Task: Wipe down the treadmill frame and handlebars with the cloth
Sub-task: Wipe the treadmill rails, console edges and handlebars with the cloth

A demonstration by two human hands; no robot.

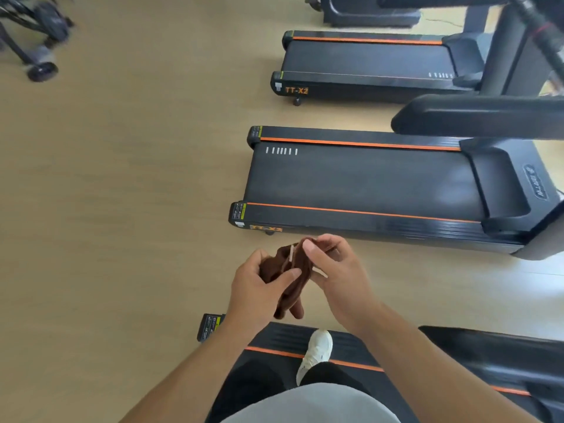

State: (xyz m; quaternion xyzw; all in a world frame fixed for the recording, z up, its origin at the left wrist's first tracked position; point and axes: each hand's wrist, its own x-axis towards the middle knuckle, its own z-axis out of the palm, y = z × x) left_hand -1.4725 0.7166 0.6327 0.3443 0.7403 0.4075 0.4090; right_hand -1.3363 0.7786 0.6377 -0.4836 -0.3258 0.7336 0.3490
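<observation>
A brown cloth point(291, 279) with a small white tag hangs bunched between both hands in front of me. My left hand point(256, 288) grips its lower left part, thumb across the fabric. My right hand point(338, 270) pinches the cloth's upper edge. A black treadmill point(366, 181) with orange stripes along its side rails lies on the floor just beyond the hands, its handlebar point(476, 117) jutting in from the right. Under me is another treadmill's deck point(351, 346), with a white shoe point(317, 351) standing on its side rail.
A third treadmill point(366, 62) marked TT-X2 lies farther back, with more dark equipment point(366, 10) behind it. A wheeled black frame point(36, 35) stands at the top left. Pale wood floor point(122, 178) spreads across the left half.
</observation>
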